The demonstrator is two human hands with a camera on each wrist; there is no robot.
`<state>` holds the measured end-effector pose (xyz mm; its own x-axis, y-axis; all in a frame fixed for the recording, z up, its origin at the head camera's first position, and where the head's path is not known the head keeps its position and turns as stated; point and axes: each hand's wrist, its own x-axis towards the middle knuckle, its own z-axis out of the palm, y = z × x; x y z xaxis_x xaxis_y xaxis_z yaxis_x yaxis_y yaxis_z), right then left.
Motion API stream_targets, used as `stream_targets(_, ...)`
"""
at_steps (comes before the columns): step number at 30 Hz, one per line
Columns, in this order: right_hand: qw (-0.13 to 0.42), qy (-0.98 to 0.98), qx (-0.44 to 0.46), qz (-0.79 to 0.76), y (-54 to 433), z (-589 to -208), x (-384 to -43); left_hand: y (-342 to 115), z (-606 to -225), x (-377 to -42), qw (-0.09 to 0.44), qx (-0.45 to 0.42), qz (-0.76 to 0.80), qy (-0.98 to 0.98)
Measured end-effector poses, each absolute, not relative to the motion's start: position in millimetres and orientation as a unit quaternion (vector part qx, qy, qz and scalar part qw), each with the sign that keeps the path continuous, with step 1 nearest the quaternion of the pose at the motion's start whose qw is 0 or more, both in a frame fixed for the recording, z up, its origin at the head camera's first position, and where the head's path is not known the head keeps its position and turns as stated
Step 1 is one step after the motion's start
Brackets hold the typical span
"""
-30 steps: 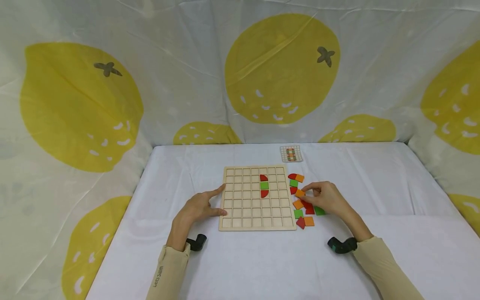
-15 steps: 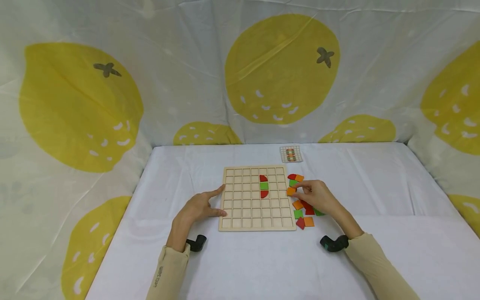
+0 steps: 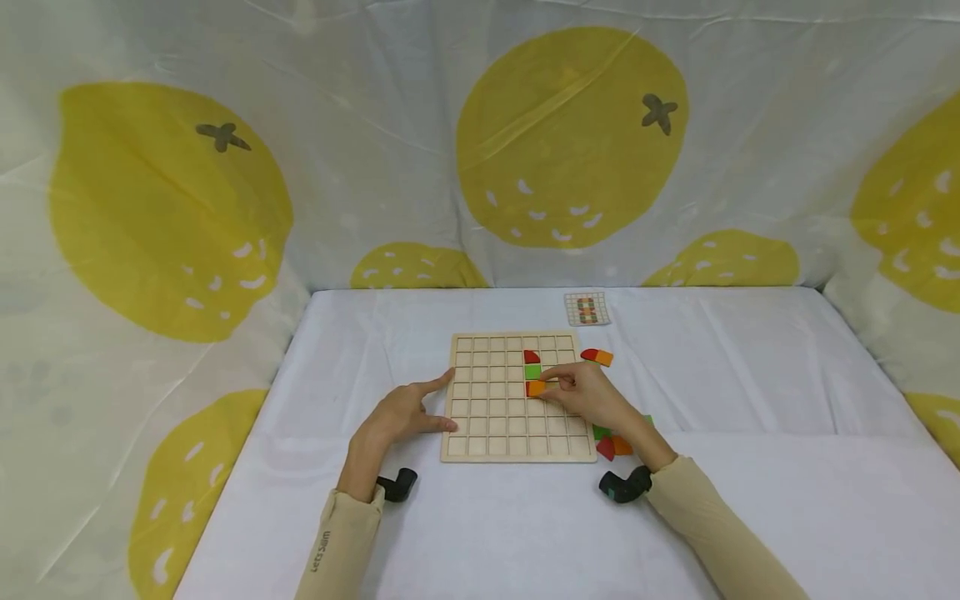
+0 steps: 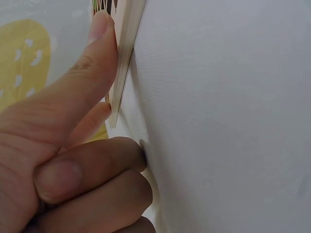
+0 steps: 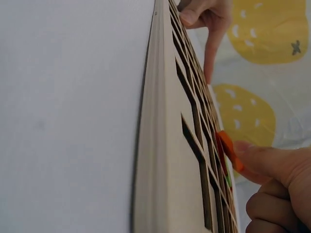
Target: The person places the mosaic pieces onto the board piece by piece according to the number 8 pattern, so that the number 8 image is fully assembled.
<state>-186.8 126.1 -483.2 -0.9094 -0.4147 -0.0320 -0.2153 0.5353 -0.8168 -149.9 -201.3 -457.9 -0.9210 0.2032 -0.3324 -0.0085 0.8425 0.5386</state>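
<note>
My right hand pinches an orange square tile between thumb and forefinger, low over the wooden grid board. The tile overlaps a red quarter-round tile there, leaving only a sliver visible. Above it in the same column sit a green square tile and another red quarter-round tile. My left hand rests at the board's left edge, thumb and forefinger spread along it. In the left wrist view, the thumb lies against the board's rim while the other fingers are curled under.
Right of the board lie loose tiles: a red quarter-round beside an orange square, and nearer me a red one, an orange one and a green one. My right forearm hides others. A printed pattern card lies behind.
My right hand has carried the orange square tile leftward from the loose tiles to above the grid board. My left hand has stayed at the board's edge.
</note>
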Motion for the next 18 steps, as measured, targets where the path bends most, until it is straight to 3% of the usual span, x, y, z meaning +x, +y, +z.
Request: stream_targets(18, 0.117, 0.87, -0.183, -0.444, 102.6, -483.1, -190.3, -198.7, -456.3, -151.0, 0.196, 0.039, 0.273, 0.941)
